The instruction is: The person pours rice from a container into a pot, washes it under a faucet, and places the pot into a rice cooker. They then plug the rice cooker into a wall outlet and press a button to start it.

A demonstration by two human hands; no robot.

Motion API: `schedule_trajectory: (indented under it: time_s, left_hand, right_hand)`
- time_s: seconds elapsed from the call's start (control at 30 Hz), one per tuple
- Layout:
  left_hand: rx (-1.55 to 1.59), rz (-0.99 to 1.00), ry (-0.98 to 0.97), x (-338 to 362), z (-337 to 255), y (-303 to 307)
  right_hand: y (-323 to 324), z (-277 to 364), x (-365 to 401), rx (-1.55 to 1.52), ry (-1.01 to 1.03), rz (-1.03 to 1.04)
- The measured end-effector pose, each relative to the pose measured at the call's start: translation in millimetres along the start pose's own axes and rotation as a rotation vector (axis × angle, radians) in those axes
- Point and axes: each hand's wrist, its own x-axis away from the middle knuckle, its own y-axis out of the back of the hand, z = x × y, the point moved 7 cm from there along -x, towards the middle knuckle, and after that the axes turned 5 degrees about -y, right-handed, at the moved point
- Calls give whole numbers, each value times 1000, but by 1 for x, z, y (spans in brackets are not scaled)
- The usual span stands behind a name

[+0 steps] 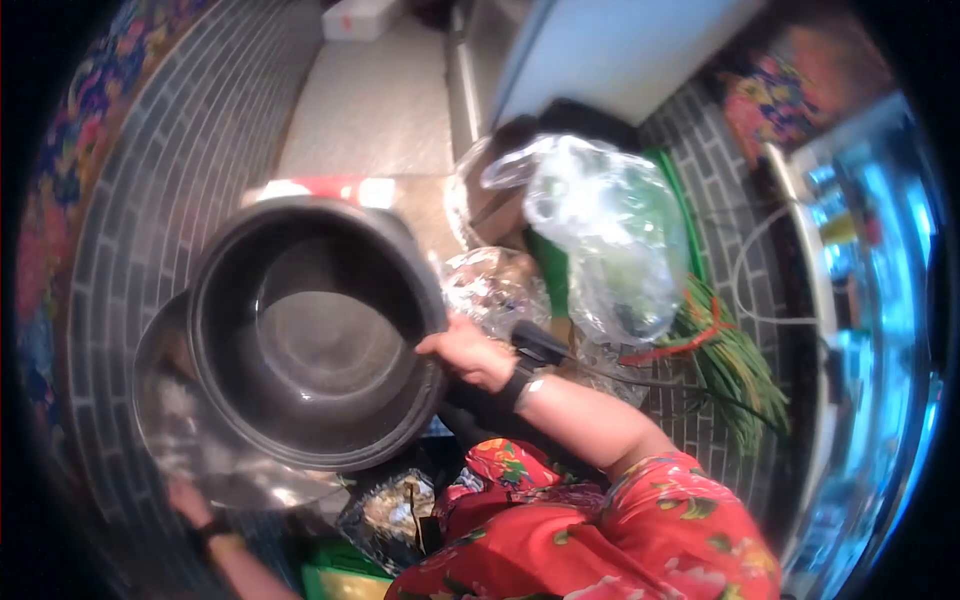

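A large dark-grey cooking pot [330, 345] is tilted so that I look into its round inside. My right hand [470, 352] grips its rim on the right side, with the thumb over the edge. Behind and below the pot is a wide shiny metal basin [165, 400], partly covered by it. My left hand [188, 502] is closed at the basin's lower left edge; its fingertips are blurred and partly hidden.
Clear plastic bags [610, 240] lie over a green crate [690, 200] on the right. Beside them is a bunch of long green stalks [735, 370] with a red tie. A foil-like bag [400, 505] sits below the pot. Grey brick-patterned walls [150, 170] flank the space.
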Motion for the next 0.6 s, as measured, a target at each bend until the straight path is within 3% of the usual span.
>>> schedule_trajectory:
  time_s: [0.03, 0.07, 0.1, 0.13, 0.2, 0.23, 0.27, 0.3, 0.37, 0.47, 0.53, 0.57, 0.6]
  left_hand:
    - [175, -8, 105, 11, -21, 11]
    - [-90, -311, -195, 29, -85, 43]
    - [547, -121, 336, 33, -74, 44]
    - [286, -83, 214, 37, -79, 59]
    - [337, -115, 297, 59, -131, 90]
    - [345, -137, 292, 63, -147, 99]
    - [533, -180, 367, 67, -154, 100]
    - [722, -220, 439, 68, -163, 100]
    - [844, -178, 422, 59, -190, 95]
    - [1079, -90, 406, 50, -262, 97]
    - [1336, -20, 370, 40, -318, 91]
    - [1324, -19, 366, 35, -340, 89]
    - [1326, 51, 347, 30, -367, 86]
  right_hand:
    - [31, 5, 7, -54, 95, -5]
    - [64, 9, 16, -103, 189, -5]
    - [92, 24, 49, -154, 180, -77]
    - [120, 37, 85, -201, 170, -138]
    - [203, 18, 97, -461, 296, -381]
    - [227, 22, 118, -500, 332, -367]
    - [255, 19, 129, -579, 352, -489]
    - [290, 7, 119, -613, 299, -454]
    - [355, -11, 84, -881, 379, -494]
    - [443, -42, 18, -898, 184, -511]
    - [455, -36, -10, -1040, 381, -651]
    - [465, -30, -26, -1062, 285, -538]
    - [467, -21, -33, -1074, 352, -636]
